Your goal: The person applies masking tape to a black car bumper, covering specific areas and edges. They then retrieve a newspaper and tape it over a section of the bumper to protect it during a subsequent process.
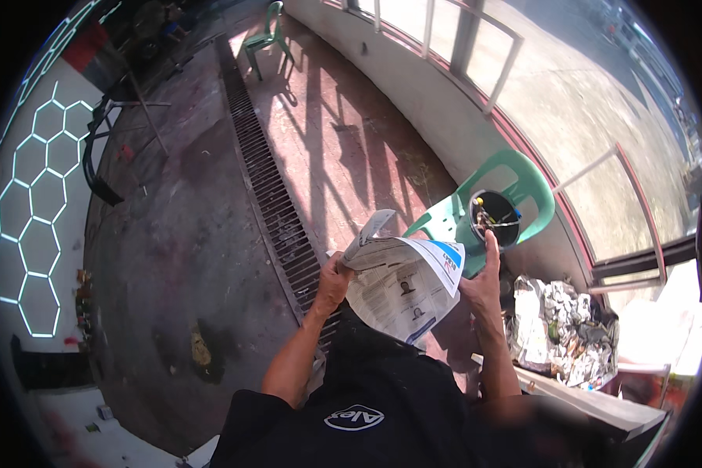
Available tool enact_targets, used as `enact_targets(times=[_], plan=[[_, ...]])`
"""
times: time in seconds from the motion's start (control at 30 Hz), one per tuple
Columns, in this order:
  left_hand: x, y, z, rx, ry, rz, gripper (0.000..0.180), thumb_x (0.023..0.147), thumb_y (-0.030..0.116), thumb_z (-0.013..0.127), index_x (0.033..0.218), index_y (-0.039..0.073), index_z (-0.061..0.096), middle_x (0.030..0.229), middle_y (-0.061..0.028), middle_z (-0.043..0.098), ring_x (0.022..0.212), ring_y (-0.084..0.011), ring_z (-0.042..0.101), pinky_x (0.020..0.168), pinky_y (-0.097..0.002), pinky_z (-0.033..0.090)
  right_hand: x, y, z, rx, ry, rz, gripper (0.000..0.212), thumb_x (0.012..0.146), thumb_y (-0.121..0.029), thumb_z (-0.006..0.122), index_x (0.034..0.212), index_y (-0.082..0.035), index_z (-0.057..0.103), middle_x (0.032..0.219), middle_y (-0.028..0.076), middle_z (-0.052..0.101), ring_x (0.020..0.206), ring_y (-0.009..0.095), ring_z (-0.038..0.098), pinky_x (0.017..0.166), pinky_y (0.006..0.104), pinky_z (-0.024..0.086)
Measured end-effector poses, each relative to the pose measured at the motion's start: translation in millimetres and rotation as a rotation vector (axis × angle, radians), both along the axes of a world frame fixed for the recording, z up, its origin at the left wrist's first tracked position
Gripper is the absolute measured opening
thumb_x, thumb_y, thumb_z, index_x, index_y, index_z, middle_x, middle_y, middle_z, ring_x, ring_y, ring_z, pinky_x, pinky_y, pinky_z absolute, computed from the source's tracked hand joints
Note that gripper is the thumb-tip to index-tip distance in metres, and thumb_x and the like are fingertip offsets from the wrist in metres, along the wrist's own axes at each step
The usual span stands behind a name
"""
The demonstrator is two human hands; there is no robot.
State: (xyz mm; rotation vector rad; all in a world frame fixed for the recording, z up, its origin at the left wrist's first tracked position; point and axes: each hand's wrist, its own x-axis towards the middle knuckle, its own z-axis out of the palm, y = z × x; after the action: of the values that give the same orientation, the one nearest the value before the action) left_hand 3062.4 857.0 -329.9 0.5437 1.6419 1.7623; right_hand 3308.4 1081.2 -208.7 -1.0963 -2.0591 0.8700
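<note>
A printed newspaper point(398, 292) is spread in front of my body, its sheets curved and its upper left part folded over. My left hand point(334, 284) is closed on the paper's left edge. At the opposite edge, my right hand point(483, 279) grips the paper low down, with one finger stretched upward; its other fingers are partly hidden. Just beyond that finger, a black bucket point(480, 209) holds small items with yellow and blue parts, too small to name. The bucket stands on the seat of a green plastic chair point(537, 187).
A heap of crumpled, silvery-grey material point(561, 327) lies to my right, beside a pale ledge point(600, 405). A floor grate point(269, 187) runs away from me. Farther off stands another green chair point(269, 39). A low wall with railings point(421, 86) borders the right side.
</note>
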Motion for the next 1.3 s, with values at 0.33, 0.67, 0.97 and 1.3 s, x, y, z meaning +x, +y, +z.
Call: enact_targets(times=[0.33,0.67,0.97,1.3], plan=[[-212.0,-74.4,35.0,0.134,-0.107,0.295,0.021,0.103,0.006,0.064,0.12,0.001,0.074,0.096,0.0045,0.071,0.089,-0.0058,0.064,0.079,-0.024,0.051,-333.4,-4.7,98.8,-0.398,0.018,0.961,0.021,0.101,-0.015,0.08,0.112,0.002,0.079,0.097,0.005,0.079,0.089,0.01,0.069,0.08,0.0312,0.055],[-305.0,-197.7,61.7,-0.091,0.048,1.613,0.044,0.105,0.04,0.075,0.125,0.001,0.067,0.093,-0.0018,0.06,0.078,-0.0127,0.058,0.073,-0.0276,0.05,-620.7,-97.6,88.4,-0.428,-0.125,1.088,0.028,0.099,-0.022,0.082,0.113,0.002,0.083,0.089,0.012,0.083,0.079,0.011,0.074,0.071,0.0311,0.059],[-468.6,-170.0,170.6,-0.264,0.331,1.295,0.073,0.098,0.044,0.083,0.148,-0.004,0.059,0.11,-0.0105,0.065,0.098,-0.0178,0.063,0.085,-0.032,0.052,-817.7,-257.9,62.3,0.116,-0.019,1.431,0.038,0.099,-0.027,0.079,0.129,-0.004,0.073,0.09,0.017,0.076,0.076,0.037,0.076,0.068,0.0479,0.059],[-596.6,-267.7,175.3,-0.254,0.065,1.811,0.045,0.116,0.033,0.053,0.123,-0.007,0.071,0.103,-0.0125,0.077,0.097,-0.02,0.071,0.087,-0.0379,0.055,-941.3,-379.1,76.7,0.263,0.0,2.294,0.071,0.092,-0.021,0.082,0.156,-0.005,0.054,0.125,0.019,0.065,0.092,0.035,0.075,0.077,0.047,0.062]])
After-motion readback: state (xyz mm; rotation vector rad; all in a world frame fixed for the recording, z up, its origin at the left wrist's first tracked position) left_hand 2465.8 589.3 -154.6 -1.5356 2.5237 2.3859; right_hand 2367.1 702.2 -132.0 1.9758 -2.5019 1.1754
